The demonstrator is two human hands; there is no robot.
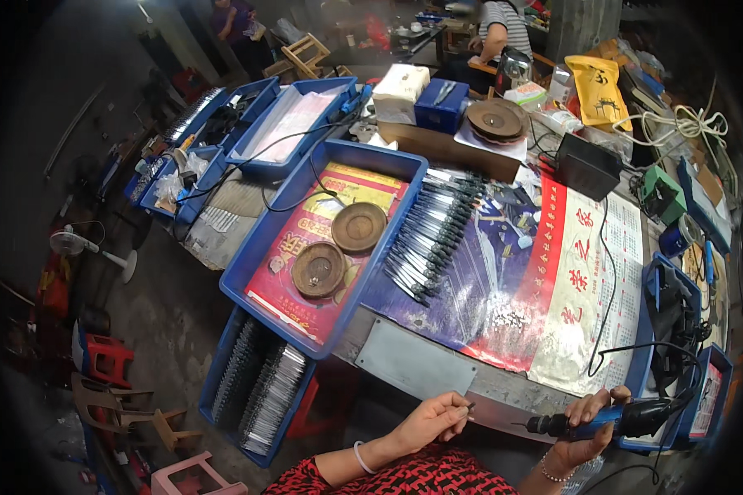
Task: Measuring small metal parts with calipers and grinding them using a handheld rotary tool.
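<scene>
At the table's front edge, my right hand is wrapped round a blue and black electric screwdriver. Its tip points left, and a black cable rises from its rear end. My left hand is closed in a pinch on a small dark piece, too small to name. A gap separates that piece from the screwdriver tip. Just beyond my left hand lies a grey metal plate. Farther back, a row of slim metal tools with dark ends lies on a printed poster.
Left of the row stands a blue tray with two round brown dishes. Below it, another blue tray holds many metal parts. A black box and blue bins line the right side. A person sits beyond.
</scene>
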